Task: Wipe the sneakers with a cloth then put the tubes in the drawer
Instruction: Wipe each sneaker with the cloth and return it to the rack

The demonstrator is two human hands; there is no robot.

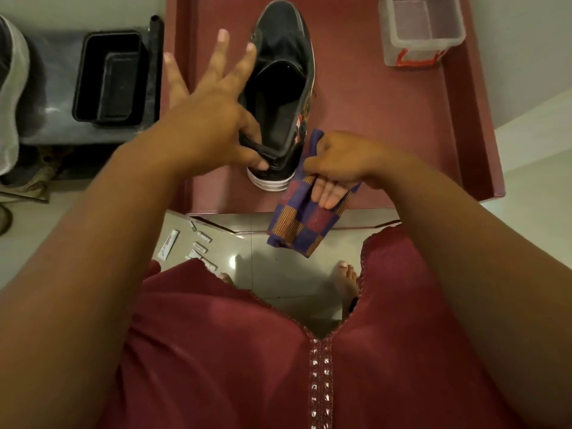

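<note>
A black canvas sneaker with a white rubber sole (280, 97) sits on a maroon worktop with raised edges (402, 125), toe pointing away from the person. The left hand (210, 119) pinches the sneaker's heel collar between thumb and forefinger, its other fingers spread wide above the shoe. The right hand (337, 164), just beside the sneaker's heel, has its grip curled around a folded purple and orange checked cloth (298, 226) that hangs past the worktop's near edge. Several small white tubes (185, 246) lie on the pale tiled floor (278, 274) below the sneaker. A clear plastic box (421, 29) stands near the sneaker's toe.
</note>
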